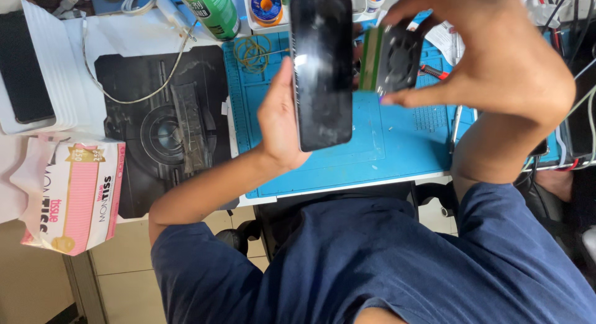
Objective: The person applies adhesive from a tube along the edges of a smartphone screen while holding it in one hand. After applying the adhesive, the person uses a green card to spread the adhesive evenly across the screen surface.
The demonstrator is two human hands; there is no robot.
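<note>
At the far left a tray [59,69] of white stacked edges holds a dark slab, and below it a pink-and-white tissue pack [74,196] sits on the bench edge, its top too hidden to tell how full it is. Next comes a black mat [161,125] with a grey strip lying on it, then a green can [208,10] standing at the back. The left hand [279,122] grips the phone [321,72] by its long edge, fingers curled behind it and thumb side against the frame, holding it upright above the blue mat [372,150] with the dark glass toward the camera. Behind it a white box [267,10] holds a solder spool. The right hand [496,57] pinches a small fan [390,57], black with a green edge, between thumb below and fingers above, just beside the phone's right edge and seemingly not touching it. To do this well, I judge the phone should stay steady in a firm edge grip, clear of the glass, while the fan is kept level and close. At the far right, cables [577,113] crowd the bench.
</note>
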